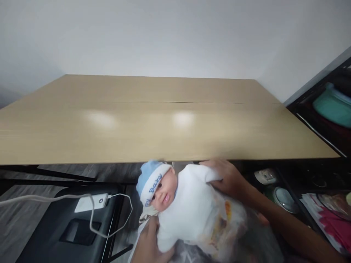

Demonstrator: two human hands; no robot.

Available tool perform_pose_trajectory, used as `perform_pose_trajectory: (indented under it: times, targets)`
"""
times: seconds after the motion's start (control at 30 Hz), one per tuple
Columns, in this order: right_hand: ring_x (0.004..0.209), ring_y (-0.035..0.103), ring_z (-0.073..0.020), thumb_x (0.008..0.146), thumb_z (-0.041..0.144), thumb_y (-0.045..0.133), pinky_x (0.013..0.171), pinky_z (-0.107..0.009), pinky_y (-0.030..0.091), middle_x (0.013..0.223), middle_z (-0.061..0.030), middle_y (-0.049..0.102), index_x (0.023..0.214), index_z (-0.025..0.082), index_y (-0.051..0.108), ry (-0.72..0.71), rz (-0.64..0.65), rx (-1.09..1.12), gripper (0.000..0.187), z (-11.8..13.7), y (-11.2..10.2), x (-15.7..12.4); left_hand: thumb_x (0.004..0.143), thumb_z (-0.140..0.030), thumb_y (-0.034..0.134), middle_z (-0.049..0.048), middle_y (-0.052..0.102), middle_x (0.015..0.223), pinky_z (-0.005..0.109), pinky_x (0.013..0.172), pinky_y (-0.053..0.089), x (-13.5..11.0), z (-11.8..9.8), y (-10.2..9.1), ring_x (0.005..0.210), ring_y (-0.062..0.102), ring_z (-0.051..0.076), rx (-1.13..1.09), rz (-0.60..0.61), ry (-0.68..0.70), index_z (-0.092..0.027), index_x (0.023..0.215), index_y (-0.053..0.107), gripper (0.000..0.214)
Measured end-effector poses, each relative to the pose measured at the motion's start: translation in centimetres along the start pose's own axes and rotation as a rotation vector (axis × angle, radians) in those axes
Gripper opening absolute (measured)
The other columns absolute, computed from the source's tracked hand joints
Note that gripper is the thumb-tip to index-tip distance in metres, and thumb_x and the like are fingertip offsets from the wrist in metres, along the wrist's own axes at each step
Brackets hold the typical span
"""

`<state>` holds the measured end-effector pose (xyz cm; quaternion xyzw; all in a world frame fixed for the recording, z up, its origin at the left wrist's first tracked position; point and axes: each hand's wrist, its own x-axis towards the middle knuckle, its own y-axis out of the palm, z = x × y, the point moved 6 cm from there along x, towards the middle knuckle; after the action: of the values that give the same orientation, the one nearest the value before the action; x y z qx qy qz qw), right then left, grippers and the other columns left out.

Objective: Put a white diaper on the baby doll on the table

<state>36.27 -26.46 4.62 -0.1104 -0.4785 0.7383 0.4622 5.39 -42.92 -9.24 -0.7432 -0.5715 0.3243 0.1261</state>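
Note:
A baby doll (189,204) in a white top and a blue and white cap (150,180) lies tilted just below the table's front edge, its face up. My left hand (150,243) is closed round the sleeve at the doll's lower left, thumb on the cloth. On the far side, my right hand (226,177) grips the other sleeve, slightly blurred. Clear, crinkled plastic with a printed pattern (222,226) covers the doll's lower body, so its legs are hard to make out.
A light wooden table (164,128) spans the view before a pale wall. At left, a black chair (49,233) bears a white device (91,202) with a cable and a dark phone-like object (80,232). Shelves at right hold jars (285,199) and a teal container (333,106).

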Motion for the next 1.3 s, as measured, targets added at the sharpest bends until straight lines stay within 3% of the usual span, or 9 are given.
perform_pose_trajectory:
  times: [0.1,0.23,0.37,0.53,0.63,0.77,1.0,1.13,1.3]
  targets:
    - [0.117,0.073,-0.0345,0.105,0.035,0.068,0.104,-0.050,0.056,0.132,-0.0129,0.079,0.145,0.025,0.069,0.056,0.172,-0.088,0.041,1.1,4.6,-3.0,0.072,-0.049,0.076,0.0042,0.080,0.096,0.052,0.077,0.062,-3.1,2.7,1.7,0.088,0.080,0.040,0.032,0.052,-0.077,-0.036,0.107,0.054,0.043]
    - [0.125,0.071,-0.0354,0.104,0.030,0.067,0.110,-0.053,0.054,0.134,-0.0151,0.079,0.143,0.020,0.071,0.182,0.317,-0.138,0.040,-0.6,7.9,-6.2,0.095,-0.060,0.064,0.0098,0.081,0.099,0.050,0.084,0.060,-4.5,1.0,0.9,0.096,0.080,0.040,0.141,0.077,-0.040,-0.031,0.121,0.053,0.041]
    - [0.139,0.067,-0.0361,0.107,0.042,0.066,0.119,-0.057,0.052,0.147,-0.0117,0.076,0.145,0.026,0.073,0.230,0.238,0.017,0.041,-0.8,6.0,-8.7,0.107,-0.069,0.049,0.0166,0.080,0.100,0.055,0.089,0.058,-3.7,-1.4,-0.8,0.097,0.079,0.045,0.386,-0.011,0.065,-0.021,0.126,0.057,0.053]
    - [0.127,0.076,-0.0333,0.111,0.053,0.062,0.113,-0.051,0.057,0.137,-0.0067,0.082,0.134,0.030,0.079,0.239,0.284,0.209,0.036,2.4,4.3,-9.5,0.103,-0.069,0.064,0.0217,0.069,0.145,0.061,0.108,0.052,-1.6,-5.9,-2.9,0.132,0.066,0.046,0.429,-0.198,0.415,-0.021,0.129,0.061,0.054]
    - [0.116,0.078,-0.0340,0.109,0.051,0.065,0.104,-0.050,0.058,0.122,-0.0086,0.085,0.118,0.027,0.081,0.245,0.212,0.101,0.030,3.4,4.9,-8.7,0.110,-0.055,0.065,0.0136,0.068,0.148,0.054,0.121,0.044,0.4,-10.1,-2.2,0.140,0.061,0.035,0.253,0.002,0.646,-0.026,0.132,0.061,0.037]
    - [0.096,0.078,-0.0286,0.111,0.043,0.060,0.094,-0.045,0.057,0.101,-0.0061,0.084,0.098,0.024,0.079,0.248,0.139,-0.009,0.029,3.1,6.4,-8.0,0.112,-0.049,0.065,0.0093,0.072,0.137,0.046,0.117,0.045,2.6,-13.4,-0.2,0.129,0.062,0.029,0.110,0.228,0.805,-0.028,0.137,0.066,0.033]
    - [0.086,0.076,-0.0279,0.111,0.042,0.057,0.082,-0.040,0.057,0.089,-0.0059,0.081,0.088,0.024,0.076,0.372,0.032,-0.127,0.035,0.0,5.8,-8.8,0.111,-0.047,0.067,0.0083,0.074,0.126,0.044,0.117,0.043,3.0,-12.7,1.4,0.125,0.063,0.028,-0.012,0.221,0.785,-0.028,0.115,0.076,0.022]
    - [0.109,0.076,-0.0324,0.110,0.042,0.060,0.098,-0.048,0.060,0.113,-0.0109,0.082,0.112,0.024,0.079,0.320,-0.052,-0.062,0.026,0.7,4.3,-8.5,0.112,-0.044,0.064,0.0082,0.075,0.125,0.045,0.118,0.041,2.3,-12.0,0.3,0.125,0.065,0.028,-0.094,0.207,0.733,-0.026,0.111,0.073,0.019]
    - [0.143,0.064,-0.0334,0.110,0.044,0.065,0.123,-0.048,0.052,0.151,-0.0121,0.071,0.151,0.027,0.067,0.067,0.230,0.227,0.045,6.0,6.2,-7.3,0.112,-0.041,0.065,0.0057,0.074,0.112,0.040,0.107,0.048,0.7,-9.0,-1.5,0.109,0.067,0.024,-0.161,0.275,0.618,-0.024,0.108,0.070,0.018]
